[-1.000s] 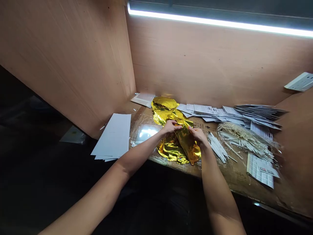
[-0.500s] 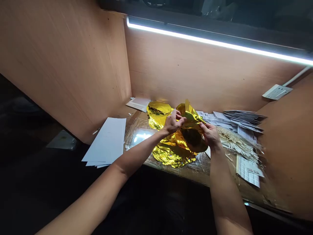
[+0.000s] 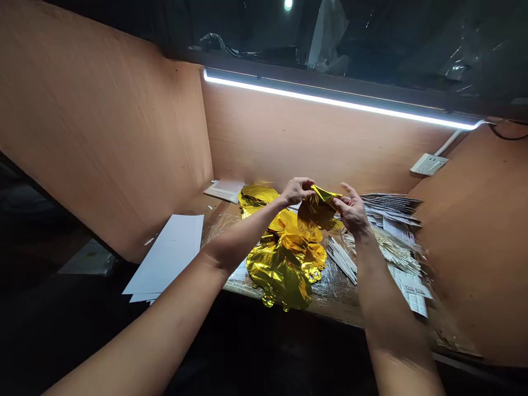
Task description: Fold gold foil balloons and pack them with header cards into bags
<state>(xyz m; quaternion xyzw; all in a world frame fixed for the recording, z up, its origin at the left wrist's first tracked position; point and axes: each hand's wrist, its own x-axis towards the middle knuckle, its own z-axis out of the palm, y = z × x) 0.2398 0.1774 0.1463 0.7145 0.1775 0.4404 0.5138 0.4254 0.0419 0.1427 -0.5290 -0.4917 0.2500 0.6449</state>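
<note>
A shiny gold foil balloon (image 3: 317, 214), flat and without air, hangs between my two hands above the table. My left hand (image 3: 297, 191) pinches its upper left edge. On the other side, the thumb and fingers of my right hand (image 3: 350, 209) grip the upper right edge, with one finger raised. Below lies a loose pile of flat gold foil balloons (image 3: 280, 269), wrinkled and overlapping, some reaching over the table's front edge. More gold foil (image 3: 259, 193) rests behind my left forearm.
White paper sheets (image 3: 167, 253) lie at the left. Thin white sticks (image 3: 342, 259) are beside the foil, with a larger bundle (image 3: 396, 250) farther right. Stacked printed cards (image 3: 390, 206) stand behind it. A wall socket (image 3: 429, 164) and a light strip (image 3: 338, 102) are above.
Both hands have lifted the held foil balloon away from the pile, upward and back. Another foil piece now lies spread at the pile's front. The loose sticks have come into view.
</note>
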